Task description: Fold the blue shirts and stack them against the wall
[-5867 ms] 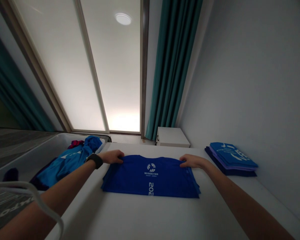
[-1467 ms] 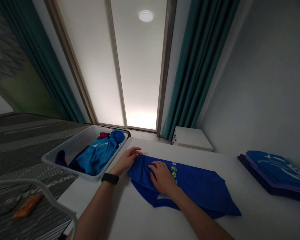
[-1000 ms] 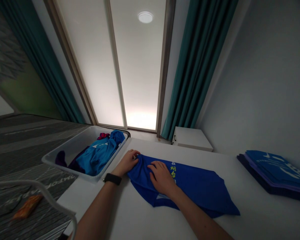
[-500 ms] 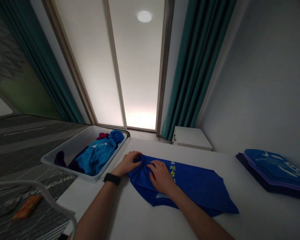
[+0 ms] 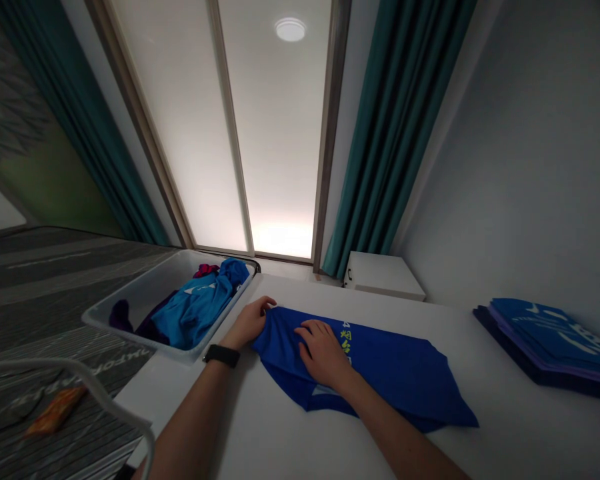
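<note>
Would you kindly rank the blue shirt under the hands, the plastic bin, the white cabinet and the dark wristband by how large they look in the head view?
Largest to smallest:
1. Blue shirt, partly covered by the right hand
2. Plastic bin
3. White cabinet
4. Dark wristband

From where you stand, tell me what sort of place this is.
Probably a room in a home: teal curtains flank tall frosted panels, and a white cabinet stands beyond the table bearing a blue shirt.
</note>
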A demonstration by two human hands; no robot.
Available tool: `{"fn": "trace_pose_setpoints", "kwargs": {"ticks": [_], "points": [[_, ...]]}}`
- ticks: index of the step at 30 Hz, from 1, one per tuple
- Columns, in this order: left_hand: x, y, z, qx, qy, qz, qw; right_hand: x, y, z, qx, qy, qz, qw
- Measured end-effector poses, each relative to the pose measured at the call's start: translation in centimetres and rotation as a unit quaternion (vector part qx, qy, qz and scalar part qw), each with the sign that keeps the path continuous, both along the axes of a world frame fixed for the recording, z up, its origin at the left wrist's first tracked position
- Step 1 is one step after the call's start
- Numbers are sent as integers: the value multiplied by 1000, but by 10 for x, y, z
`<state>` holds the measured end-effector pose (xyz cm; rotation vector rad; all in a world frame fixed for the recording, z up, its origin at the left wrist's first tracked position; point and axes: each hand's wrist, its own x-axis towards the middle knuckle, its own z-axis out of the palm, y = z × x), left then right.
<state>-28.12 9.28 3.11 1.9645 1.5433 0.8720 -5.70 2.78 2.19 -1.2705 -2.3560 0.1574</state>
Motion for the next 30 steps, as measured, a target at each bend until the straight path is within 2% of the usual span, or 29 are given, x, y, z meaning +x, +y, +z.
{"fn": "trace_pose_setpoints", "kwargs": {"ticks": [4, 6, 10, 12, 14, 17, 20, 23, 25, 27, 30], "points": [[-8, 2, 1, -78, -112, -16, 991, 0, 0, 1, -3, -3, -1, 1000], [-12, 4, 0, -97, -116, -11, 988, 0, 0, 2, -3, -3, 0, 1000], [-14, 6, -1, -92, -99, 28, 991, 0, 0, 1, -2, -6, 1, 1000], [-11, 5, -2, -75, -58, 38, 995, 0, 0, 0, -4, -10, 1, 1000], [-6, 3, -4, -37, 44, 43, 997, 0, 0, 0, -5, -17, 1, 1000], [-2, -1, -7, 13, 174, 42, 984, 0, 0, 2, -4, -30, 1, 1000], [-1, -6, -6, 27, 200, 51, 978, 1, -1, 4, -2, -38, 1, 999], [1, -15, -1, 83, 233, 63, 967, 0, -2, 5, 0, -42, -1, 999], [7, -23, 1, 142, 260, 42, 954, -1, -2, 4, 1, -46, -2, 999], [16, -32, -1, 182, 283, -9, 942, -1, -2, 3, 1, -51, 1, 999], [27, -43, -11, 173, 322, -61, 929, 1, 1, 0, -5, -53, -5, 999]]}}
